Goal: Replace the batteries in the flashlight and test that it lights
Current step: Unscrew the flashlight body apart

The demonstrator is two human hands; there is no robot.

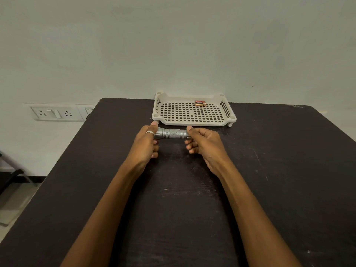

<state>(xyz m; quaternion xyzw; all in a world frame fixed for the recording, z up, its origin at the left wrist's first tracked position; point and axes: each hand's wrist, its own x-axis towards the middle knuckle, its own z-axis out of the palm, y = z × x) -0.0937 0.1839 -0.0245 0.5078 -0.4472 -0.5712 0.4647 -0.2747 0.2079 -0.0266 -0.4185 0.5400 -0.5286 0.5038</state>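
Both your hands clamp the flashlight [172, 134], one at each end.
Its long axis runs left-right: left hand [145, 143] on the head, right hand [203, 140] on the tail; batteries [200, 103] wait in the tray [194, 123] beyond.

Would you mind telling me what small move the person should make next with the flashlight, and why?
Probably twist the tail end off with the right hand while the left hand steadies the head: the flashlight looks fully assembled, gripped at both ends, and the batteries still lie in the tray.
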